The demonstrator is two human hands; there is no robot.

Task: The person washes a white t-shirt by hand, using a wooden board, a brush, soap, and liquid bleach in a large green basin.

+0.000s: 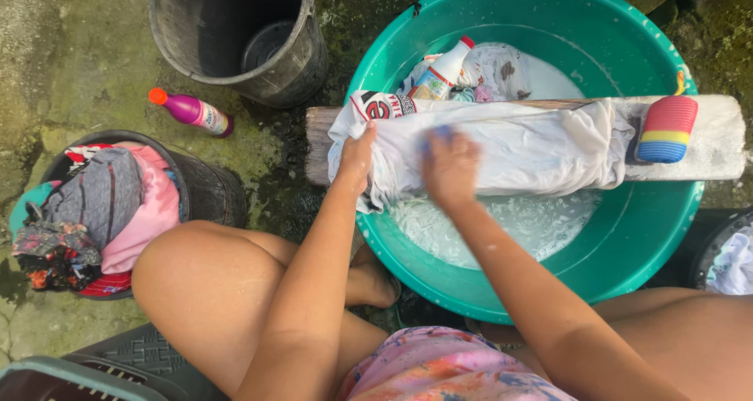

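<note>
We see a green plastic basin (627,236) filling the centre and right of the frame, holding soapy white water. A wooden washboard plank (714,146) lies across its rim from left to right. A white garment (533,146) is draped along the plank, its lower edge hanging toward the suds.

Left hand (357,159): pressed flat on the left end of the garment, fingers closed together, pinning the cloth to the plank.
Right hand (449,167): just right of the left one, curled over the cloth, with something blue showing at the fingertips; the hand is blurred, so we cannot tell what the blue item is or how tightly it is gripped.

A striped scrub brush (665,129), red, yellow and blue, rests on the plank at the right end of the garment. A white bottle with a red cap (441,73) lies tilted in the basin behind the plank, among more soaked laundry (498,70).

Upper left: a dark grey bucket (235,40) on the wet concrete ground, and a purple bottle with an orange cap (192,112) lying on its side near it. Left edge: a dark tub (205,191) heaped with mixed clothes (102,213), grey, pink and patterned.
</note>
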